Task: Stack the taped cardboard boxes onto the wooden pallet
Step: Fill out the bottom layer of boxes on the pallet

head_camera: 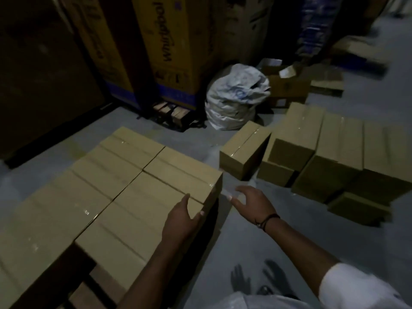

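Note:
Several taped cardboard boxes (116,192) lie packed in a flat layer on the wooden pallet (78,270), whose dark slats show at the lower left. My left hand (182,217) rests with spread fingers on the right edge of the nearest stacked box, fingers straight. My right hand (252,200) hovers open just right of that box's corner, above the floor, touching nothing. More taped boxes (312,152) sit in a loose pile on the floor to the right, one lone box (243,150) in front of them.
Tall appliance cartons (165,47) stand along the back. A white sack (234,97) leans beside them, with opened cartons (287,85) behind it. Grey concrete floor (256,241) runs between pallet and pile. My sandalled feet (263,279) stand at the bottom.

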`<action>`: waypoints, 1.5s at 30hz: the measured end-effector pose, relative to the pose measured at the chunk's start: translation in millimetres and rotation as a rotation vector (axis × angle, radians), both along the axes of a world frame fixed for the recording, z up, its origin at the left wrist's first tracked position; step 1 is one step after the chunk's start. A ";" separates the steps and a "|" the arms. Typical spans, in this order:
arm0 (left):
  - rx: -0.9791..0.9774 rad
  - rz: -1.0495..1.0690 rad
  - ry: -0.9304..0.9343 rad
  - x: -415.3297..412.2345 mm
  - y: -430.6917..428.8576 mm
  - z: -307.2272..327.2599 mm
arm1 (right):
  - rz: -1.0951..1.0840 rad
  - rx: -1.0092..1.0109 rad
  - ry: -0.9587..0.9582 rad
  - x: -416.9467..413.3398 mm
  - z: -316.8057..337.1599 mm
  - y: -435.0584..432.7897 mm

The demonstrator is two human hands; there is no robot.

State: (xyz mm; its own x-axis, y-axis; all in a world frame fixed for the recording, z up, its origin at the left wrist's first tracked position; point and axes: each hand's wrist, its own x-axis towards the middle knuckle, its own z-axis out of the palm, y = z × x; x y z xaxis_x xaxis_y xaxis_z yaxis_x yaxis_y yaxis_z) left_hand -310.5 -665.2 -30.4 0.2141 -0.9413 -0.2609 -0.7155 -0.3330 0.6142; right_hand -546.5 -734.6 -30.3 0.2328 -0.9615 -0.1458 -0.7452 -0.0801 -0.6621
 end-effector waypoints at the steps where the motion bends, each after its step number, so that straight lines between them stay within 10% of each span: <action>1: 0.004 -0.021 0.013 -17.2 -11.5 2.4 | -0.036 0.010 -0.017 -19.0 -0.2 -6.1; 17: -0.024 -0.387 0.002 -270.0 -206.4 7.6 | -0.352 0.018 -0.090 -226.9 0.7 -142.6; 45: 0.233 -0.477 -0.017 -397.4 -653.3 -107.2 | -0.569 0.320 0.035 -407.0 -124.7 -532.3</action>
State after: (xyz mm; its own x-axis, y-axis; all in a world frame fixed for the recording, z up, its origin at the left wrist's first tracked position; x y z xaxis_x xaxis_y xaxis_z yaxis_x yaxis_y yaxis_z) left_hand -707.9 -1318.5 -137.5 -0.2173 -0.8529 -0.4747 -0.8300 -0.0945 0.5497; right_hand -953.5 -1266.9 -155.0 -0.3093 -0.8411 -0.4437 -0.6346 0.5301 -0.5625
